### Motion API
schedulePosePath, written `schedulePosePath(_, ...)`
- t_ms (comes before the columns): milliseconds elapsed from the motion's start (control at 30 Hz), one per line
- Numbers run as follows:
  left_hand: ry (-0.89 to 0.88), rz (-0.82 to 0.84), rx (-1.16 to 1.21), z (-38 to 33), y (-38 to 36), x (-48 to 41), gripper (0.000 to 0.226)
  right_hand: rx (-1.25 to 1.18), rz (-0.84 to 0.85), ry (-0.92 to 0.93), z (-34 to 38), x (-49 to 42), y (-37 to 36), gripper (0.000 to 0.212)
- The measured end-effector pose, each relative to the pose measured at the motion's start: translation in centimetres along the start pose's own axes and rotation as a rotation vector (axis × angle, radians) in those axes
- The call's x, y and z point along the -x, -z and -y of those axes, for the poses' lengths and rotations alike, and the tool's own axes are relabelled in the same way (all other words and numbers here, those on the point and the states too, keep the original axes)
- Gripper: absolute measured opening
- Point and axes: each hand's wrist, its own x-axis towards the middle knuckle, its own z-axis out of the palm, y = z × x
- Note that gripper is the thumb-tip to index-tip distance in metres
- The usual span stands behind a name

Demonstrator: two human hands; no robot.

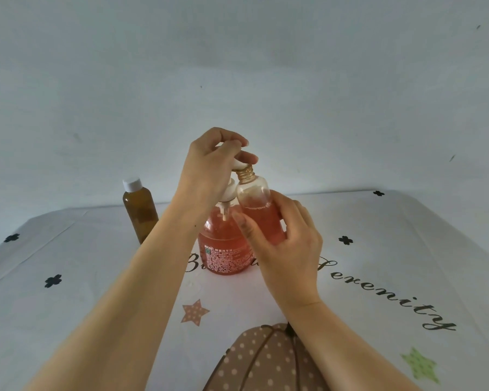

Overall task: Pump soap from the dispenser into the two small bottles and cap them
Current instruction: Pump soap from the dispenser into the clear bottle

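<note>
Our left hand (209, 167) curls over the dispenser (223, 246) pump; our right hand (285, 249) grips the half-full clear bottle (256, 201) at its spout. The capped brown bottle (140, 213) stands left.

**Bare arms and hands**

The left forearm (141, 277) and right forearm (331, 342) are bare from wrist to the lower edge of the view, slim and smooth. The left hand (209, 165) and right hand (288, 249) are bare too, with slender fingers (304, 218) and short, rounded nails (245, 142).
</note>
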Motion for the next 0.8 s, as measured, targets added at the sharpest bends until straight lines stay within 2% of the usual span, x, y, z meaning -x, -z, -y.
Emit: schedulePosePath(800,0.044,0.002,0.072,-0.33,-0.32,0.2,0.028,0.009,-0.013,0.022,0.0,0.02,-0.14,0.056)
